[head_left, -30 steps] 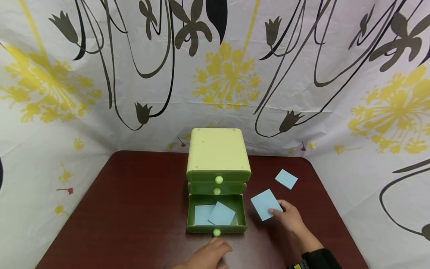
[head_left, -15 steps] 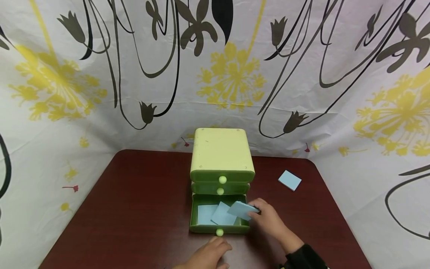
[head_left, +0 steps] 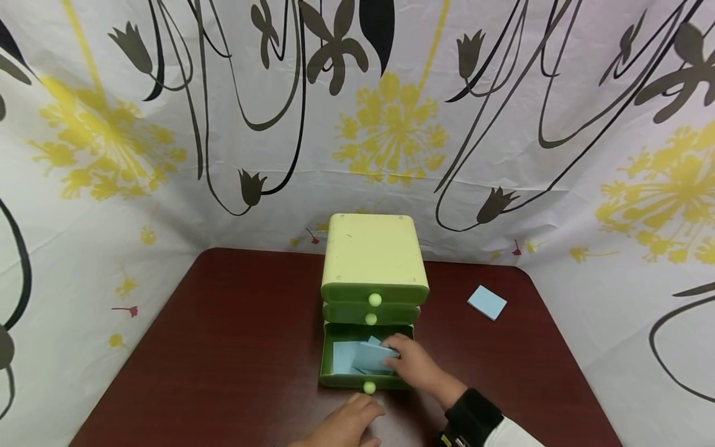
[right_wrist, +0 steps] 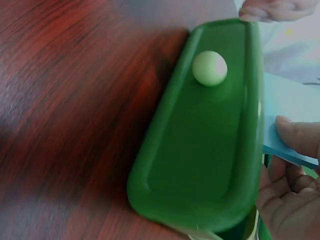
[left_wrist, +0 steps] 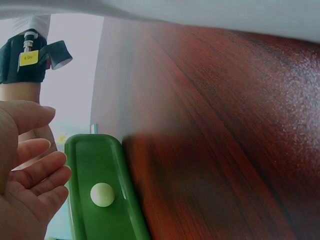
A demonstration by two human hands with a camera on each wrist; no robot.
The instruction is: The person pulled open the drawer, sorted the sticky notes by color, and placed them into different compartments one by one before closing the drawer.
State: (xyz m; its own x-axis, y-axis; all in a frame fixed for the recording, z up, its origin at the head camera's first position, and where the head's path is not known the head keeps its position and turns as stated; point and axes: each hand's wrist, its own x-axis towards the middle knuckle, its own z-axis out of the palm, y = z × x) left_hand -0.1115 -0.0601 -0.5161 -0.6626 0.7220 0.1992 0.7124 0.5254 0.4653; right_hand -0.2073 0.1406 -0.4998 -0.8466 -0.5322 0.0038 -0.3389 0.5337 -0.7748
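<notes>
The right hand (head_left: 416,366) pinches a blue pad (head_left: 375,357) inside the open drawer (head_left: 363,380); the left hand (head_left: 346,425) rests relaxed before the knob (head_left: 369,387).

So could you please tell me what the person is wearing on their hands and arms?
Both hands are bare. The right wrist carries a black strap with a small yellow label, above a white sleeve. The left hand shows no covering in view.

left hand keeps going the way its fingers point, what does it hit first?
Probably the knob on the open bottom drawer's front. The left hand rests just short of it, fingers aimed at it; whether a gap remains is unclear.
</notes>
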